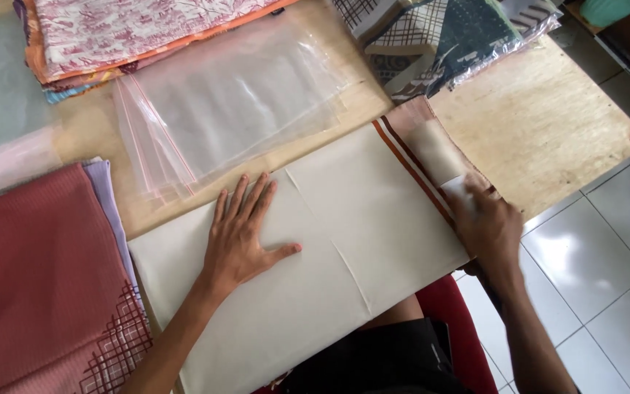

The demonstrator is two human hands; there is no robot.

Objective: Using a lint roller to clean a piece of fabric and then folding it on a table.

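Note:
A cream folded cloth (359,233) with a rust-striped border lies slanted across the wooden table (541,124). My left hand (246,233) rests flat on its left half, fingers spread and holding nothing. My right hand (486,226) is at the cloth's right end, fingers curled over the striped edge next to a small white label; the hand is blurred, and it seems to grip the cloth's edge.
A stack of clear zip bags (227,109) lies beyond the cloth. A red patterned cloth (38,284) sits at the left, pink printed fabrics (133,29) at the back, bagged dark fabrics (446,36) at the back right. White tiled floor (607,255) borders the table's right.

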